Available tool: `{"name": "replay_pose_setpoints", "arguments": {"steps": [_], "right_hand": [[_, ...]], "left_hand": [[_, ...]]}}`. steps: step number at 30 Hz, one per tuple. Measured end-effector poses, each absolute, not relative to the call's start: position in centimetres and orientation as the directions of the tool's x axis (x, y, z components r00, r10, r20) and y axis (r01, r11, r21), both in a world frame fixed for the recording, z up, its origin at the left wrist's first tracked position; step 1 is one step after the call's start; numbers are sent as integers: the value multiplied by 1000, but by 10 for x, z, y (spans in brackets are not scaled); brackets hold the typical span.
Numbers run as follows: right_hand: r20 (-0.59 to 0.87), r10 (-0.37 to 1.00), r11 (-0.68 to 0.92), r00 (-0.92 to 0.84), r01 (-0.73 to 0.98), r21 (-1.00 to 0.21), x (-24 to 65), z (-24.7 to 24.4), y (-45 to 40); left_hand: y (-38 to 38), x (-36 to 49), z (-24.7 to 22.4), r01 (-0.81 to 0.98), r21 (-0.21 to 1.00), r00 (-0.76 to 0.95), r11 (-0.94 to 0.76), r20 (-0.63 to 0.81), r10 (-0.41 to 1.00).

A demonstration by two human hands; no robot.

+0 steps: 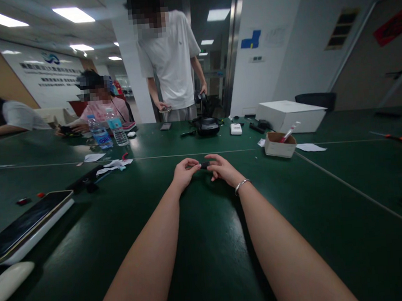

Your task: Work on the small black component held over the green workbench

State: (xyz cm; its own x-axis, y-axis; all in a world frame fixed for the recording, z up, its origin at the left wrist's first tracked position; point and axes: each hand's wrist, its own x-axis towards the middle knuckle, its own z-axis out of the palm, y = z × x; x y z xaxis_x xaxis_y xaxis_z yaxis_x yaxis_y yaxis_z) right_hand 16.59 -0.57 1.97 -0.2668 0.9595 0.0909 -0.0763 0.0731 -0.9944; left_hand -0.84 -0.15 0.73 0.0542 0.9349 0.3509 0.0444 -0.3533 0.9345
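Note:
A small black object (205,165) is held between my two hands, just over the green table (208,242). It is too small for me to make out its kind. My left hand (185,174) pinches its left end between thumb and fingers. At its right end, the thumb and bent fingers of my right hand (225,171) close on it, with the other fingers curled loosely below. The fingertips partly hide the object. A silver bracelet (242,185) circles my right wrist.
On the left lie a phone (29,224) on a white box, a white computer mouse (10,283) and paper scraps (113,165). Two bottles (117,127) stand farther back. A small cardboard box (280,145) and a screwdriver (400,138) are right. A person (173,60) stands opposite.

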Motion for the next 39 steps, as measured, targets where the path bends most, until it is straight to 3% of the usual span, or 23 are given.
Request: {"name": "replay_pose_setpoints", "arguments": {"steps": [3, 7, 11, 16, 20, 26, 34, 39], "right_hand": [[118, 962, 87, -248, -134, -987, 166, 20, -6], [57, 975, 49, -214, -44, -998, 165, 19, -5], [118, 961, 97, -252, -94, -991, 165, 19, -4], [52, 972, 49, -229, -20, -999, 164, 18, -3], [83, 974, 60, -211, -110, -992, 164, 18, -3], [72, 968, 57, -238, -67, -996, 165, 16, -2], [75, 965, 45, -251, -123, -991, 166, 14, -1], [59, 972, 22, -228, -161, -987, 167, 14, -1]], "left_hand": [[-1, -8, 7, 51, 937, 35, -346, 345, 938], [0, -8, 6, 52, 937, 44, -345, 343, 938], [-1, -8, 6, 56, 936, 38, -347, 345, 938], [-1, -8, 7, 49, 939, 38, -341, 339, 940], [-1, -8, 8, 39, 941, 37, -336, 335, 941], [-2, -7, 8, 41, 944, 53, -326, 324, 945], [1, -3, 3, 79, 969, 35, -232, 230, 973], [-3, -3, 7, 74, 964, 87, -257, 250, 964]]}}
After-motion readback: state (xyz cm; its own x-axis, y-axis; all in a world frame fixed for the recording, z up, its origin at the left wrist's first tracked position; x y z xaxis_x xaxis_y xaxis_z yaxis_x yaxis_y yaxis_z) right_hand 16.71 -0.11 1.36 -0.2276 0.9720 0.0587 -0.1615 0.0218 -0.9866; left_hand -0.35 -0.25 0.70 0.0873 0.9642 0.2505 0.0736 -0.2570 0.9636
